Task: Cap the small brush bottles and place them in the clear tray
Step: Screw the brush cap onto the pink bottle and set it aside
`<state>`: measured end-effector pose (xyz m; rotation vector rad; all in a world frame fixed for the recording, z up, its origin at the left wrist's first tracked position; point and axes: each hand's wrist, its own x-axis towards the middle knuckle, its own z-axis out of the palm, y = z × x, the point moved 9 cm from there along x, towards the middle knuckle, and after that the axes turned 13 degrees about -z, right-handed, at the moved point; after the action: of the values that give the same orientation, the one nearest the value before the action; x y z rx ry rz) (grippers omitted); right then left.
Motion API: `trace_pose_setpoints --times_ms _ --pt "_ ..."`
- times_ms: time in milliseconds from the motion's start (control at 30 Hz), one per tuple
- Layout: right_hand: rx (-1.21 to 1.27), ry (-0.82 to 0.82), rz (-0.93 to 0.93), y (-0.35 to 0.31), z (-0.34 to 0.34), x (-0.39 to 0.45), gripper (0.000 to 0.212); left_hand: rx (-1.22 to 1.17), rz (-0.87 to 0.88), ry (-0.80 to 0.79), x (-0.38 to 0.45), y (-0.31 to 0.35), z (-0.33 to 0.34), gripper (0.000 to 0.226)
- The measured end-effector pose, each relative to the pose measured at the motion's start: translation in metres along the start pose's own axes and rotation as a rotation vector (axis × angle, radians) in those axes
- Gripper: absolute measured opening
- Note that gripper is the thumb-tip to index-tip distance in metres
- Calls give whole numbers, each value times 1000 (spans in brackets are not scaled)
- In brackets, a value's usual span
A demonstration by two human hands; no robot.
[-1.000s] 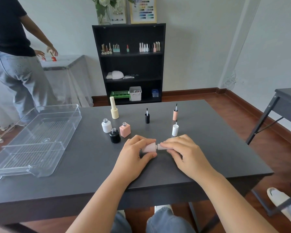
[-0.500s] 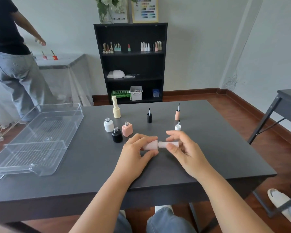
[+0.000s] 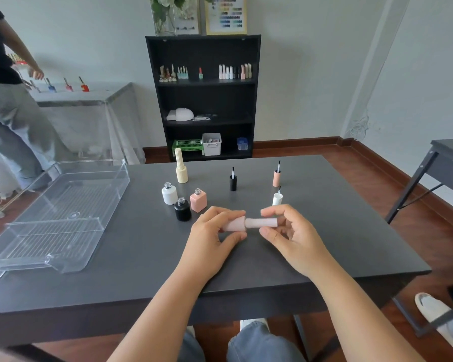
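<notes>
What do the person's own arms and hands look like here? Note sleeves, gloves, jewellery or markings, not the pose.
Both forearms are bare from the bottom edge of the frame up to the wrists; no sleeve shows. The left hand and right hand wear no gloves, and no rings, watch or bracelets are visible. The few nails that show look short and unpainted. No markings can be made out.

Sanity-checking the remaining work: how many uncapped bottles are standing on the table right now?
3, clustered left of the hands: white bottle, black bottle in front, pink square bottle to their right. None looks hidden; the cream bottle behind them is capped.
</notes>
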<state>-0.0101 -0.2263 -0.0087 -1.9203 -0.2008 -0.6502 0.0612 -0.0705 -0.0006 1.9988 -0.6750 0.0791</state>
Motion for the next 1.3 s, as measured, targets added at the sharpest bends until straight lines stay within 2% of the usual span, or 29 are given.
trace_pose_setpoints --times_ms 100,200,267,333,400,433,500,600,733,833,900,967,1067,1200,1300 --pt "135 95 30 4 -2 -1 24 -10 -6 -20 0 -2 2 35" --pt "298 310 169 11 -3 -5 8 -10 -8 -3 0 -2 1 34" --pt "335 411 254 18 -2 -8 34 2 1 8 0 -1 0 34" --pt "380 384 274 20 4 -6 53 3 0 22 -1 -1 -1 34" --pt "492 274 243 20 15 -4 66 -13 -22 39 0 -3 -4 34" --pt "538 243 219 18 18 -4 62 -22 -34 38 0 -4 -5 34" --pt "575 246 184 15 18 -5 42 -24 -45 22 0 -4 -3 34" --pt "477 329 152 6 12 -4 18 -22 -49 16 -1 -4 -3 33" --pt "333 344 81 -12 16 7 20 -80 -97 88 -2 -7 -12 31" --pt "242 273 33 -31 22 29 17 -100 -141 173 -1 -9 -24 32" --pt "206 234 6 -43 24 52 16 32 -104 282 4 -6 -39 39" --pt "192 255 -12 -48 22 81 16 219 -148 408 14 -11 -57 57" --pt "28 280 -22 -41 20 133 15 491 -320 394 32 -32 -68 71" --pt "-264 110 11 -13 48 193 23 748 -343 292 46 -45 -58 52" --pt "-394 3 39 11 72 217 25 824 -345 297 49 -46 -54 39"
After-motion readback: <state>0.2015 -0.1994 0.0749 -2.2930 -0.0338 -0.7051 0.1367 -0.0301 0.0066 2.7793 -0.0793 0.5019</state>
